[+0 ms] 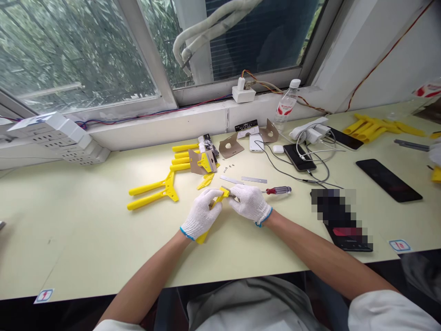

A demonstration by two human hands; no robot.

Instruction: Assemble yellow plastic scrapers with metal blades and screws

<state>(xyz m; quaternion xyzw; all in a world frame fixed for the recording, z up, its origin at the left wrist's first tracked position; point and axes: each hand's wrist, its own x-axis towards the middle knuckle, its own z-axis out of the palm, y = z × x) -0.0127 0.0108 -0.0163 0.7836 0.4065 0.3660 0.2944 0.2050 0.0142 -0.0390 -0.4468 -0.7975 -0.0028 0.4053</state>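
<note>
Both hands in white knitted gloves with blue cuffs, meeting low over the worktop [99, 243], near its front edge. Left hand [200, 212] grasping a yellow scraper [224, 192]; it slants, head end up and away from the person, handle end showing below the glove. Right hand [250, 202] at the head end, fingers bunched in close; a bit of grey shows there, but cannot tell exactly what these fingers pinch.

Screwdriver [279, 190], red and clear grey handle, lies just beyond the right hand, handle pointing right, shaft running toward the glove. Cannot tell if the two touch.

Beyond the hands: two thin metal strips [254, 179] lying flat, near each other; small screws [225, 169] scattered behind them; a loose yellow piece [206, 181] to their left. Two yellow scrapers [146, 201] lie together left of the left hand, handles pointing left. Farther back, a cluster of yellow handles [181, 161], with a brown card [197, 164] around a scraper head in front.

Right side: white power strip [312, 132] in tangled cables, black phone [299, 157] beside it. Water bottle [286, 108] upright near the window wall. More yellow handles [370, 130] piled far right.
</note>
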